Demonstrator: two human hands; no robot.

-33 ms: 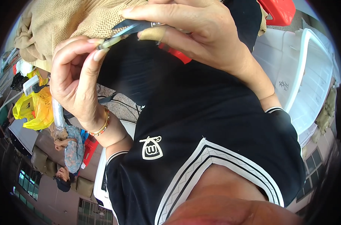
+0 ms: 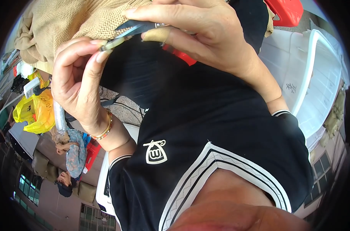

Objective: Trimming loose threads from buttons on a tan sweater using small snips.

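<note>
My right hand (image 2: 209, 36) is at the top of the view, its fingers closed on a small slim dark-blue tool (image 2: 138, 27) with a pale tip. My left hand (image 2: 78, 82), with a beaded bracelet (image 2: 105, 127) on the wrist, pinches that pale tip (image 2: 110, 43) between thumb and forefinger. A beige knitted fabric (image 2: 63, 23) hangs just behind both hands. Something red (image 2: 182, 57) shows under my right hand. My black shirt with white trim (image 2: 205, 146) fills the middle.
A white plastic chair (image 2: 317, 73) stands at the right, with a red plastic item (image 2: 288, 11) at the top right. Yellow bags (image 2: 32, 111) lie at the left. Another person in patterned clothes (image 2: 73, 156) is at the lower left, near a building front.
</note>
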